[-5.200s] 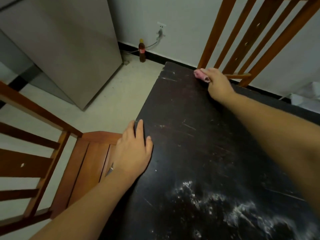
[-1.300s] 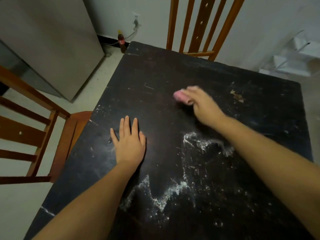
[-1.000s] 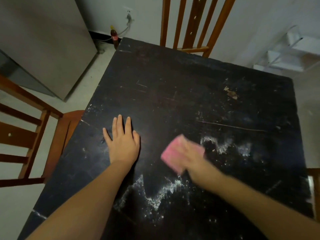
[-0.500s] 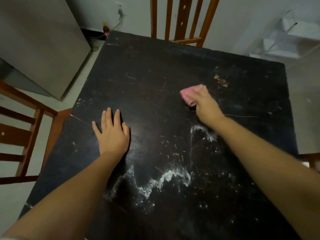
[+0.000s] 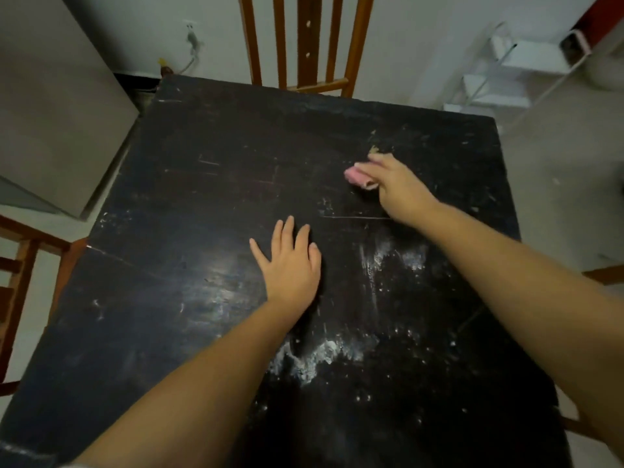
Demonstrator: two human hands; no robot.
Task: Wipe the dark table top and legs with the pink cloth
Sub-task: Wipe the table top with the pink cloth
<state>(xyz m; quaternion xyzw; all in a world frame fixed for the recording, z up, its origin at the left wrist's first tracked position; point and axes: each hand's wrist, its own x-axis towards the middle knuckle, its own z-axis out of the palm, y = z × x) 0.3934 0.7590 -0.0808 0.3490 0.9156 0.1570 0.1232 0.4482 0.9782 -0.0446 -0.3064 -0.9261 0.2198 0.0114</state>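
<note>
The dark table top (image 5: 209,197) fills most of the view, scratched and smeared with white dust near its front middle. My right hand (image 5: 398,187) grips the bunched pink cloth (image 5: 358,177) and presses it on the top at the far right, beside a pale chipped spot. My left hand (image 5: 290,265) lies flat on the table's centre, fingers straight and spread. The table legs are hidden under the top.
A wooden chair (image 5: 304,45) stands at the far edge, and another wooden chair (image 5: 20,282) at the left. A grey cabinet (image 5: 50,113) is at the back left, with a bottle (image 5: 164,67) by the wall. A white rack (image 5: 506,72) is at the back right.
My right hand has slid the pink cloth toward the far right of the top, near the chipped spot. My left hand stays flat on the table. The view has shifted left.
</note>
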